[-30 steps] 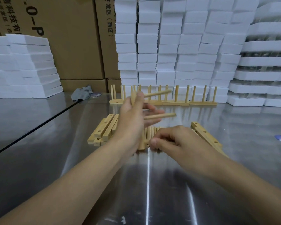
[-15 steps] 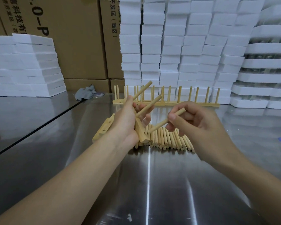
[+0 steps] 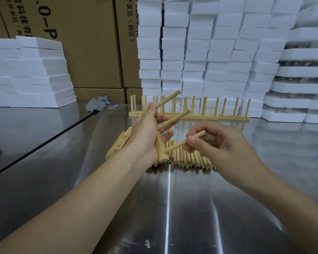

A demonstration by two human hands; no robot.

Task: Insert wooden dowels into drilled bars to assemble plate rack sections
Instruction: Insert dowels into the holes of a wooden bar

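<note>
Fingers of right hand (image 3: 222,143) pinch a dowel (image 3: 184,143) at the bar (image 3: 161,151) (left hand (image 3: 145,132) grips it).

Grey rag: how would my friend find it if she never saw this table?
Look at the tall brown cardboard boxes behind the shiny metal table. At their foot, left of the standing wooden racks, lies the grey rag. It alone is soft and crumpled; its neighbours are stiff wood, card and foam.
</note>
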